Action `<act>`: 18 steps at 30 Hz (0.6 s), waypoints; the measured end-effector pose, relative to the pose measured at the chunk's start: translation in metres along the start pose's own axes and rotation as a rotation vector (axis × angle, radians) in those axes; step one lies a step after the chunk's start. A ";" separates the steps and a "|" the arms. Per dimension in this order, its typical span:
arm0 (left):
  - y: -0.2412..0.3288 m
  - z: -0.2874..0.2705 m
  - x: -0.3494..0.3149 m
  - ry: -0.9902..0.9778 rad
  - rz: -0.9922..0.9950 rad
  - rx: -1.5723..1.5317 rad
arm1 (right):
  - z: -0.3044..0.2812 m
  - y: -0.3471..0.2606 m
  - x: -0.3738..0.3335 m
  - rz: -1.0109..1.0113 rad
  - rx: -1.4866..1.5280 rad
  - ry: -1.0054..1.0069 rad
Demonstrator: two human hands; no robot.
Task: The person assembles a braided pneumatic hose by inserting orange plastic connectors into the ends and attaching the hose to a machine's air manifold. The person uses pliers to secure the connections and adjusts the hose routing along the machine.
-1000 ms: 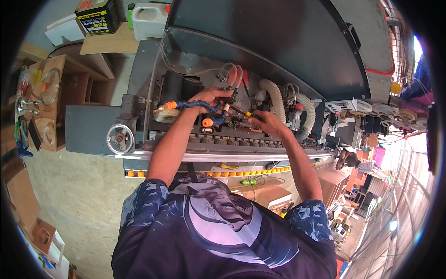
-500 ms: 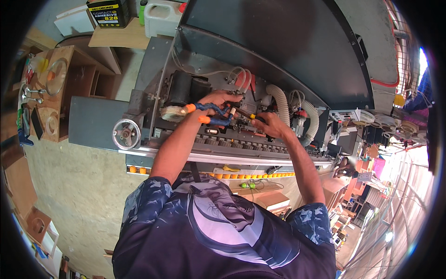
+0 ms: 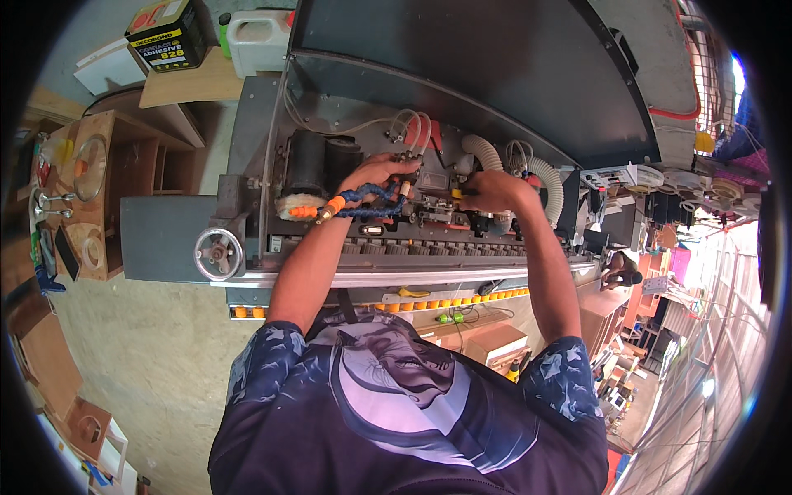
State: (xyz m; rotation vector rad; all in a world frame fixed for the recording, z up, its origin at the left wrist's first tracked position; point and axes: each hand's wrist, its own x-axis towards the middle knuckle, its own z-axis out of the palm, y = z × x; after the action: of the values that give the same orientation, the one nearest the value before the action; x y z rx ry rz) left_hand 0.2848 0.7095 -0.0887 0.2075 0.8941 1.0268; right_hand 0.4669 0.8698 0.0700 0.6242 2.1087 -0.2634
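Note:
Inside an uncovered machine, my left hand (image 3: 375,172) reaches in behind blue jointed hoses (image 3: 367,196) with orange nozzles (image 3: 332,206). Its fingers curl at small metal fittings (image 3: 410,158) where thin clear tubes (image 3: 419,128) come in; what they grip is partly hidden. To its right, my right hand (image 3: 501,193) is closed, back upward, around a slim tool with a yellow part (image 3: 457,194) showing at the fingers. The tool's tip cannot be made out. Below both hands runs a row of grey rollers (image 3: 429,247). A black motor (image 3: 305,161) with a pale buffing wheel (image 3: 295,206) sits left of my left hand.
The dark raised cover (image 3: 462,66) stands behind the machine. Ribbed white ducts (image 3: 487,161) rise beside my right hand. A handwheel (image 3: 219,254) projects at the left end. Yellow-handled pliers (image 3: 412,293) lie on the near ledge. Another person (image 3: 620,271) is farther right.
My right hand has moved away from the near edge and rolled over its tool, drawing it back to the right. The orange nozzles sit farther left. My left hand stays at the fittings.

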 end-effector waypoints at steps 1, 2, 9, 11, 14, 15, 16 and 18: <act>0.002 0.001 -0.003 0.011 0.001 0.010 | 0.003 0.013 -0.004 0.033 0.046 0.011; 0.003 0.001 -0.005 0.017 -0.007 0.001 | 0.006 0.025 -0.008 0.065 0.092 0.022; -0.025 -0.013 0.039 -0.041 0.020 -0.173 | 0.128 0.000 0.074 0.365 0.286 0.657; -0.023 -0.005 0.034 -0.020 0.006 -0.171 | 0.147 -0.019 0.081 0.317 0.291 0.785; -0.012 0.009 0.027 0.010 -0.023 -0.106 | 0.153 -0.042 0.078 0.347 0.251 0.901; -0.015 0.002 0.033 -0.001 -0.012 -0.118 | 0.147 -0.054 0.070 0.320 0.291 0.991; -0.018 -0.003 0.040 -0.018 0.000 -0.138 | 0.139 -0.066 0.059 0.294 0.322 1.077; -0.023 -0.008 0.050 0.027 0.059 -0.126 | 0.127 -0.094 0.030 0.220 0.668 1.038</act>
State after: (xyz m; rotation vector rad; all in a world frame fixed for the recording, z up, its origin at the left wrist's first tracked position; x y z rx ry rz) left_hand 0.3048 0.7353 -0.1334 0.1143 0.8486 1.1391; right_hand 0.4933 0.7488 -0.0321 1.6454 2.8865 -0.6264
